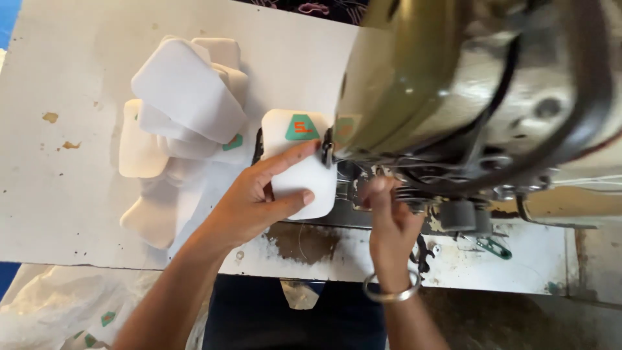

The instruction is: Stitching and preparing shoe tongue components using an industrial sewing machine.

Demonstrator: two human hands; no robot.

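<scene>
My left hand (pixel 259 198) presses a white foam-like piece (pixel 299 172) with a green and red patch flat on the sewing machine bed, thumb on its lower edge and forefinger across its middle. My right hand (pixel 385 217), with a metal bangle at the wrist, reaches up under the head of the sewing machine (pixel 466 84); its fingertips are hidden near the needle area. What the right hand touches cannot be made out.
A loose pile of similar white pieces (pixel 184 110) lies to the left on the worn white table (pixel 65 162). More white pieces in a clear bag (pixel 58 311) sit at the lower left. Small green scissors (pixel 495 247) lie at the right.
</scene>
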